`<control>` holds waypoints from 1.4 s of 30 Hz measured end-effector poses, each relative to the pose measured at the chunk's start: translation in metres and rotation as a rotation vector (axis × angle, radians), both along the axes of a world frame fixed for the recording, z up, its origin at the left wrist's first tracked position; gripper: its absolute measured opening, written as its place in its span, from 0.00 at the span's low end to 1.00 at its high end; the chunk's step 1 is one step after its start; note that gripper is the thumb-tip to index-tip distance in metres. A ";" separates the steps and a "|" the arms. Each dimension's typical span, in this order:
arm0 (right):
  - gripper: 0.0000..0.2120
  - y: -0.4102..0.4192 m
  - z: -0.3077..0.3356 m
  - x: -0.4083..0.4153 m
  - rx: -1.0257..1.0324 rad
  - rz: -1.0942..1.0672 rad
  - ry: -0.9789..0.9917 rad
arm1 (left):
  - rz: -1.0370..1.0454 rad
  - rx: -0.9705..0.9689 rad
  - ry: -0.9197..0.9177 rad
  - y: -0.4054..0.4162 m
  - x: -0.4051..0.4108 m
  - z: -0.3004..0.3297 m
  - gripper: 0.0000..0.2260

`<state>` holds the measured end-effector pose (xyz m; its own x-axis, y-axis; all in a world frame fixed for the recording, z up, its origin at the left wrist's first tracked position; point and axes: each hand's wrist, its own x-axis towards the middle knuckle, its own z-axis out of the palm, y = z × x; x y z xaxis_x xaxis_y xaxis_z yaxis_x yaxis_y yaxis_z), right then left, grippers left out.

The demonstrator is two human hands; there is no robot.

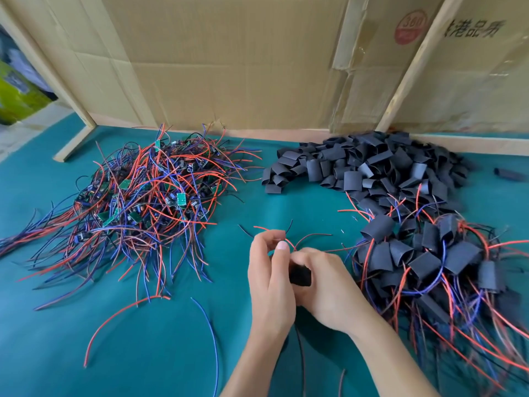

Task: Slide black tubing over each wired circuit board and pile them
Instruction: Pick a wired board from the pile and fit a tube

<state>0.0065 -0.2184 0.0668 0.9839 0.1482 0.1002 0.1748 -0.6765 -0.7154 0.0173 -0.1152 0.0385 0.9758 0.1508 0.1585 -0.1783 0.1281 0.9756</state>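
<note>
A black tube piece [300, 275] sits between my two hands at the centre front. My left hand [272, 279] pinches thin red and black wires [309, 237] that stick out above the tube. My right hand [326, 287] curls round the tube from the right. The board inside is hidden. A heap of bare green boards with red, blue and black wires [148, 196] lies at the left. Loose black tube pieces [372, 167] are heaped at the back right. Sleeved boards with wires [446, 265] pile up at the right.
The table has a teal cloth [171, 339]. Cardboard sheets [229, 58] and wooden strips [74, 144] stand along the back. A loose red wire [120, 316] and a blue wire [210, 328] lie on the cloth in front of the left heap.
</note>
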 end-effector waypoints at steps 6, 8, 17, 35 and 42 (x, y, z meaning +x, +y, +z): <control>0.17 -0.015 0.003 0.006 0.330 -0.303 -0.163 | -0.101 0.090 0.015 -0.002 -0.001 -0.001 0.08; 0.17 -0.014 0.000 0.006 0.308 -0.326 -0.201 | -0.149 0.118 0.027 0.000 0.000 -0.001 0.11; 0.15 -0.022 -0.002 0.010 0.696 -0.249 0.065 | -0.002 0.028 0.079 0.000 0.004 -0.002 0.08; 0.21 -0.019 -0.006 0.012 0.616 -0.373 -0.134 | -0.110 0.112 0.023 0.001 0.002 -0.002 0.07; 0.16 -0.011 -0.003 0.010 0.537 -0.315 -0.121 | -0.078 0.079 0.042 0.001 0.003 -0.004 0.10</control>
